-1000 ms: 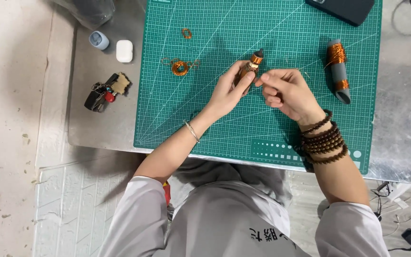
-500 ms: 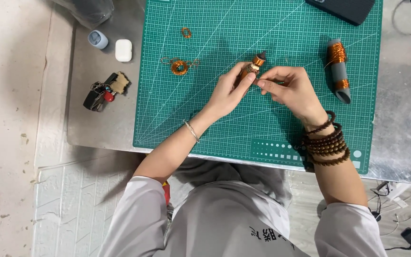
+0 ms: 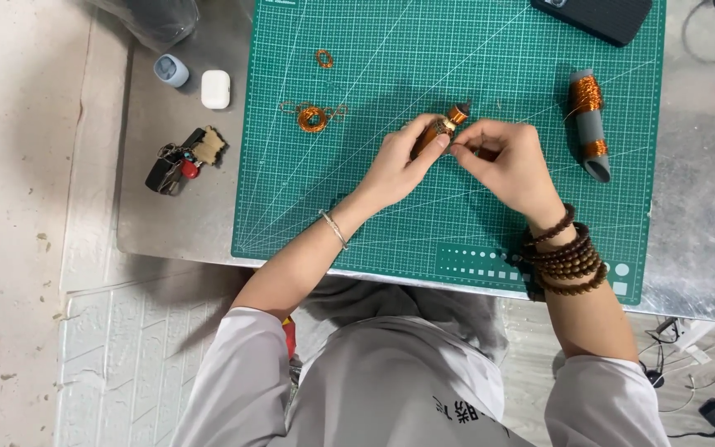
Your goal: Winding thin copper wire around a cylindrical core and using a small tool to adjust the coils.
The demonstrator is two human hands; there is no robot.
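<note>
Coil bobbin (image 3: 444, 128): gripped in our left hand (image 3: 399, 165), above the green mat (image 3: 357, 223).
Right hand (image 3: 506, 161): fingertips pinched shut at the bobbin's side, seemingly on fine wire.
Advice: we should keep tension even.

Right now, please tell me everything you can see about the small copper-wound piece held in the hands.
The copper-wound piece is a short rod wrapped in orange-brown wire, with a dark tip. It is tilted, tip pointing up and right, above the green cutting mat. The left hand grips its lower part; the right hand pinches beside its middle.
</note>
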